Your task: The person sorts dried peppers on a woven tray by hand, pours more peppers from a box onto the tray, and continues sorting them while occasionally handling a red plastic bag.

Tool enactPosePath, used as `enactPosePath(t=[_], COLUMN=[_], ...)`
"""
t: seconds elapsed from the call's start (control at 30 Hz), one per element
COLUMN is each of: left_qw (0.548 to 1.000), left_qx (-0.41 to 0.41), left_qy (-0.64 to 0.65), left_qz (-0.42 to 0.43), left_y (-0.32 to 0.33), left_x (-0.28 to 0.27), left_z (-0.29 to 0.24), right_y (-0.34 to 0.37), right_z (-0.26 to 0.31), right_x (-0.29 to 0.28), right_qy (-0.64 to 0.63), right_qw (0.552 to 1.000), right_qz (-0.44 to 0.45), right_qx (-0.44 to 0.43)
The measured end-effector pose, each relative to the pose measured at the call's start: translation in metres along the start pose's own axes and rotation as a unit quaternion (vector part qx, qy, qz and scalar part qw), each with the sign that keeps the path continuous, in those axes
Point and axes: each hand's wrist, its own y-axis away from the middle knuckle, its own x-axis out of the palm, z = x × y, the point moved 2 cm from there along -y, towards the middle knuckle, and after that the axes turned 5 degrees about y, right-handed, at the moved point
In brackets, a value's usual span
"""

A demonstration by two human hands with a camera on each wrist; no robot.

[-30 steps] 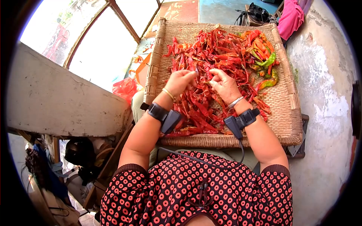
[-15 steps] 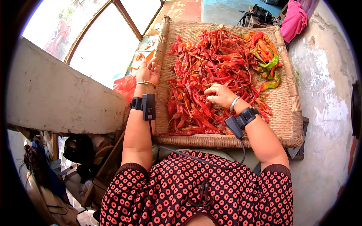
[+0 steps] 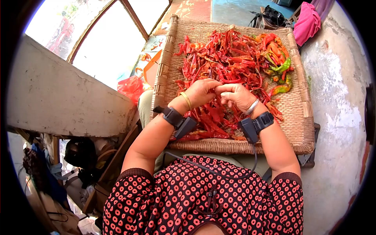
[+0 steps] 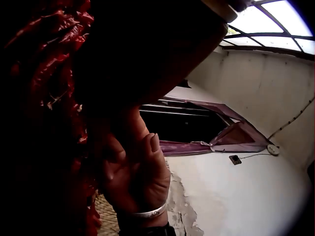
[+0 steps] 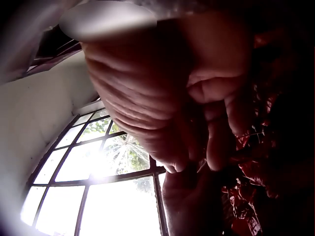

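Red chili peppers (image 3: 235,58) lie heaped on a woven tray (image 3: 303,113), seen also as dark red peppers at the left of the left wrist view (image 4: 54,69). Over the near half of the heap, the left hand (image 3: 200,93) and right hand (image 3: 237,97) meet at their fingertips. Both have bent fingers; the right thumb lies near its index finger. Whatever may be between the fingertips is hidden. The right hand (image 4: 140,172) appears with curled fingers in the left wrist view. In the right wrist view the near hand (image 5: 152,93) is in deep shadow.
Orange and green peppers (image 3: 280,64) lie at the tray's far right. A red plastic bag (image 3: 131,89) is left of the tray, below the window. A plastered wall (image 3: 333,98) runs along the right; pink cloth (image 3: 306,23) hangs at the back right.
From beyond the tray's left edge, where its palm was turned up, the left hand has come back over the peppers to the right hand. The right hand has moved slightly.
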Motion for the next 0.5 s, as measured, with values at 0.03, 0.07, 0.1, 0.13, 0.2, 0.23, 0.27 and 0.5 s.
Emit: enactPosePath(t=[0.03,0.07,0.1,0.13,0.2,0.23,0.27,0.5], left_qw=[0.997,0.99,0.997,0.997,0.99,0.982,0.948,0.783], left_qx=[-0.066,-0.132,-0.075,-0.075,-0.137,-0.155,-0.246,-0.246], left_qy=[0.005,0.01,0.003,0.003,0.007,0.077,0.173,0.44], left_qz=[0.025,0.05,0.009,0.008,-0.024,-0.071,-0.105,-0.364], left_y=[0.0,0.002,0.002,0.003,0.004,0.004,0.007,0.021], left_x=[-0.003,-0.005,-0.007,-0.011,-0.023,-0.029,-0.035,-0.082], left_z=[-0.001,0.0,-0.002,-0.001,0.001,0.004,0.008,0.032], right_y=[0.001,0.001,0.002,0.001,-0.002,-0.004,-0.004,-0.004], right_z=[0.001,0.002,0.006,0.009,0.012,0.006,0.0,-0.006], right_x=[-0.001,-0.002,-0.004,-0.007,-0.016,-0.024,-0.03,-0.022], right_qy=[-0.026,-0.026,-0.042,-0.058,0.127,0.325,0.506,0.627], right_qw=[1.0,1.0,0.998,0.996,0.972,0.907,0.795,0.741], right_qz=[0.0,0.0,-0.031,-0.061,-0.195,-0.253,-0.299,-0.239], right_qx=[-0.009,-0.009,-0.021,-0.034,-0.023,-0.09,-0.152,0.015])
